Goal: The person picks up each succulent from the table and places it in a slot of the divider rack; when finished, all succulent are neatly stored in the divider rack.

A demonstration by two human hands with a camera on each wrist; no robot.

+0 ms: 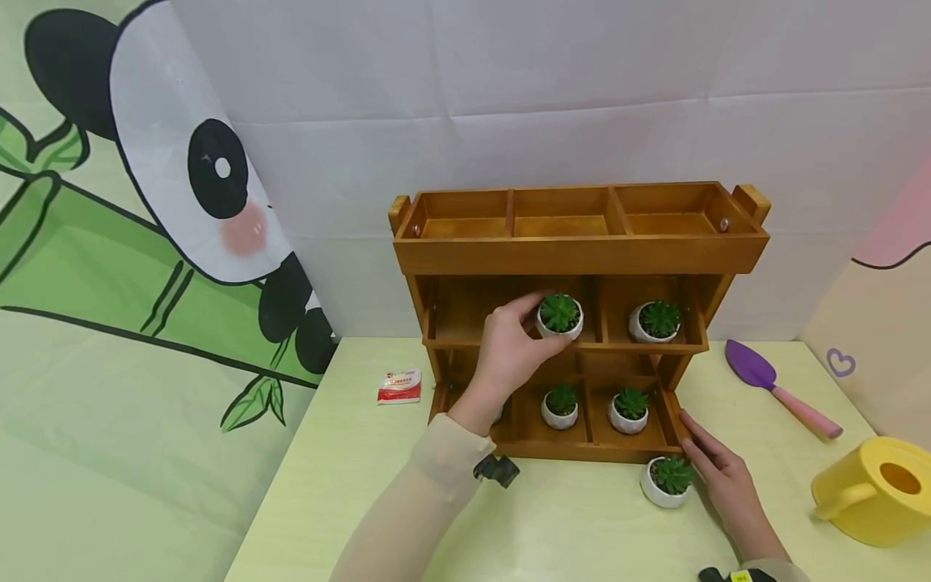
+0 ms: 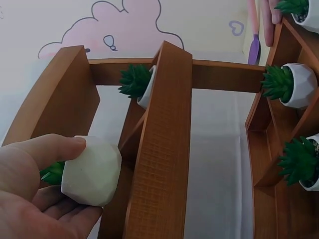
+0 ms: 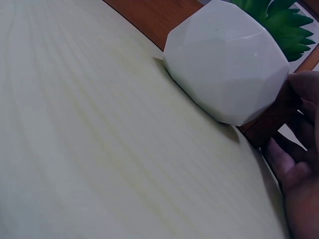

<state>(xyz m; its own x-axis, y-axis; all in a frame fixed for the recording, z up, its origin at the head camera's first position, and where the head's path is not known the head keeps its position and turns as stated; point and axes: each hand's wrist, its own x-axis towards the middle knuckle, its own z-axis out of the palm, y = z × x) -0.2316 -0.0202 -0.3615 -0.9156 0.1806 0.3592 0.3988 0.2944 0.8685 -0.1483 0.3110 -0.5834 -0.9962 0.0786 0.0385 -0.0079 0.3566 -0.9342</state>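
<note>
My left hand (image 1: pixel 512 347) grips a small succulent in a white faceted pot (image 1: pixel 560 315) between thumb and fingers, at the front of the shelf's middle tier. In the left wrist view the pot's pale base (image 2: pixel 92 172) faces the camera. Fingers of my right hand (image 1: pixel 730 485) lie against the lower right corner of the brown wooden shelf (image 1: pixel 582 255). Close beside that hand, another potted succulent (image 1: pixel 667 482) stands on the table. One potted succulent (image 1: pixel 655 322) sits in the middle tier's right compartment. Two more (image 1: pixel 560 406) occupy the bottom tier's middle and right compartments.
The shelf's divided top tier (image 1: pixel 560 214) holds nothing. A purple trowel with a pink handle (image 1: pixel 781 392) and a yellow watering can (image 1: pixel 876 491) lie to the right. At left, a red-and-white packet (image 1: pixel 399 386) rests on the table (image 1: pixel 320 485). A pale cloth hangs behind.
</note>
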